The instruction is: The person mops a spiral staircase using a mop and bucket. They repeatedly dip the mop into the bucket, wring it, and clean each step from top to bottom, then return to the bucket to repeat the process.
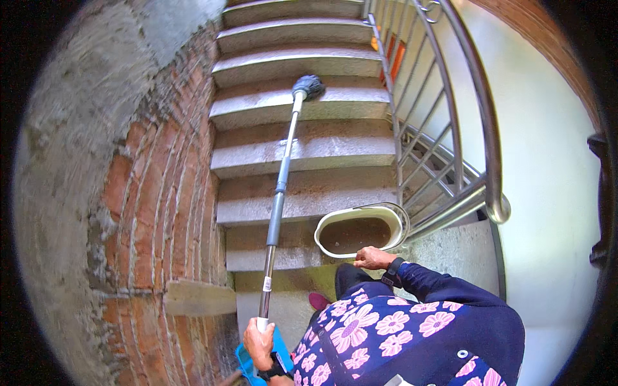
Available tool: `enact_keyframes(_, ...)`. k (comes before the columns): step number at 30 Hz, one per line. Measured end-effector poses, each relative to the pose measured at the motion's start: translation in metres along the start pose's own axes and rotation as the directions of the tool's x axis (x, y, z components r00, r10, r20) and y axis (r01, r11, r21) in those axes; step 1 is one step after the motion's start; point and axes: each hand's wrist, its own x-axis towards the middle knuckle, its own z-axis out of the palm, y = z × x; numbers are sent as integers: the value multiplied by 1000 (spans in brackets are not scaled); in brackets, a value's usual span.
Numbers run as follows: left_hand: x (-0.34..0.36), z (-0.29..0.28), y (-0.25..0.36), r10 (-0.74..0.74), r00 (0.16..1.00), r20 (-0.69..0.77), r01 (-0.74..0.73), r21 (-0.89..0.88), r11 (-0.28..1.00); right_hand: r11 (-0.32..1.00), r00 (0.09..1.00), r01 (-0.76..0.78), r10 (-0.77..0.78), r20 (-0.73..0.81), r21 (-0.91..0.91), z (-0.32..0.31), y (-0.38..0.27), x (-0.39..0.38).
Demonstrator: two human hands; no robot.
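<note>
My left hand is wrapped round the lower end of a mop with a long metal and grey handle. The handle slants up the stairs, and the dark grey mop head rests on a step above. Curled into a loose fist, my right hand is over my bent knee, just in front of a cream bucket; nothing shows in its fingers. Murky brown water is in the bucket, which stands on a lower step. Its wire handle leans to the right side.
Concrete stairs rise ahead, with wet-looking patches on some treads. A rough brick wall borders them on the left, with a board low against it. A metal railing runs along the right. Beside my left hand is a blue plastic object.
</note>
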Motion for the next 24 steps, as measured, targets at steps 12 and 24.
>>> enact_keyframes(12, -24, -51, -3, 113, 993, 44, -113, 0, 994, 998, 999, -27, 25, -31, -54, -10, -2, 10)
enact_keyframes(24, 6, -163, 18, -337, 919, 204, 389, -338, 857, 931, 942, 301, -256, -217, 209, -73, -94, 132)
